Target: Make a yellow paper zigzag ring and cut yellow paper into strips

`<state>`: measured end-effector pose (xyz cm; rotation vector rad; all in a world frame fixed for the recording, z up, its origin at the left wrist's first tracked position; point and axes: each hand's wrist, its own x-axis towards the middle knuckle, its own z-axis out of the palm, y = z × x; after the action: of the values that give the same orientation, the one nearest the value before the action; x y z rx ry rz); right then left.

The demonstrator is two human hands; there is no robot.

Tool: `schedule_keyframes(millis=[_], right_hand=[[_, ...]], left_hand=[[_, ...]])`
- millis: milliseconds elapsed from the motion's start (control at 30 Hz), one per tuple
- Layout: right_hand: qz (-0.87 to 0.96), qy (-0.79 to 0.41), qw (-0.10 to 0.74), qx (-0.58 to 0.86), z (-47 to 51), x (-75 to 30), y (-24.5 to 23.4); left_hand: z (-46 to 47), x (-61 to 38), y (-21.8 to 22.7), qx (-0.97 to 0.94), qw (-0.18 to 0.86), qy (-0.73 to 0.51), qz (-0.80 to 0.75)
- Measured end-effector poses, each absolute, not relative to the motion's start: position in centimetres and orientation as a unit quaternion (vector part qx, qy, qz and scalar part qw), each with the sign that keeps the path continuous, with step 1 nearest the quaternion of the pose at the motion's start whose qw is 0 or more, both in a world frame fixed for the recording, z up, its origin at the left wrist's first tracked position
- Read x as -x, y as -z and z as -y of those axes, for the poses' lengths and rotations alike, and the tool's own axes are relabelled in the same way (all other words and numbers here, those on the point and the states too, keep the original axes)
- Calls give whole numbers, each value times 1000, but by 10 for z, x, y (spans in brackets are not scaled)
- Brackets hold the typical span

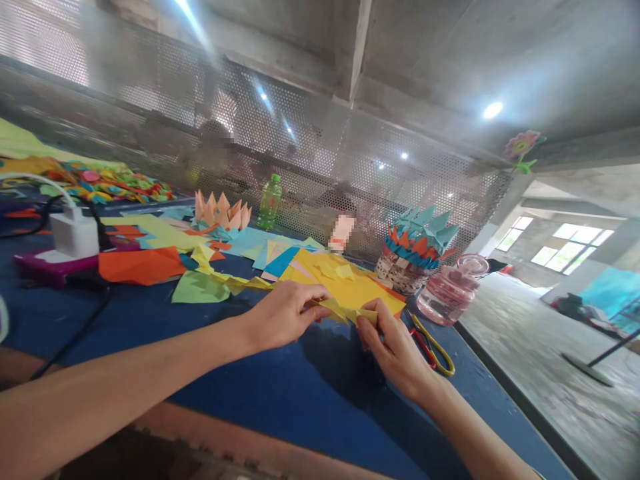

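Observation:
Between my two hands a small piece of folded yellow paper (341, 309) is held above the blue table. My left hand (289, 312) pinches its left end between thumb and fingers. At the other end, my right hand (387, 340) grips it the same way. Just behind them lies a stack of yellow paper sheets (310, 270) with small folded pieces on top. A row of folded yellow strips (245, 283) stretches left from my left hand. A pair of scissors (434, 347) with yellow and red handles rests right of my right hand.
On the right stand a pink water bottle (447, 293) and a container of folded blue and orange paper (407, 270). A green bottle (270, 203) and a peach paper lotus (223, 212) are farther back. A white charger (75, 233) sits in a purple power strip (30, 265) at left.

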<state>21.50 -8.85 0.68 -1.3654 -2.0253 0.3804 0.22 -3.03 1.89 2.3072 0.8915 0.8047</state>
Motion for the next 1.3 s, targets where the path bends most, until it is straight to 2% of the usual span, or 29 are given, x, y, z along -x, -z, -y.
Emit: schedule_keyframes(millis=[300, 933, 1300], right_hand=[[774, -129, 343, 516, 89, -214, -8], [815, -86, 286, 497, 90, -211, -7], [819, -79, 281, 493, 89, -212, -6]], left_hand=[[30, -2, -18, -847, 290, -291, -337], [33, -3, -18, -851, 290, -279, -337], [33, -4, -18, -854, 283, -283, -333]])
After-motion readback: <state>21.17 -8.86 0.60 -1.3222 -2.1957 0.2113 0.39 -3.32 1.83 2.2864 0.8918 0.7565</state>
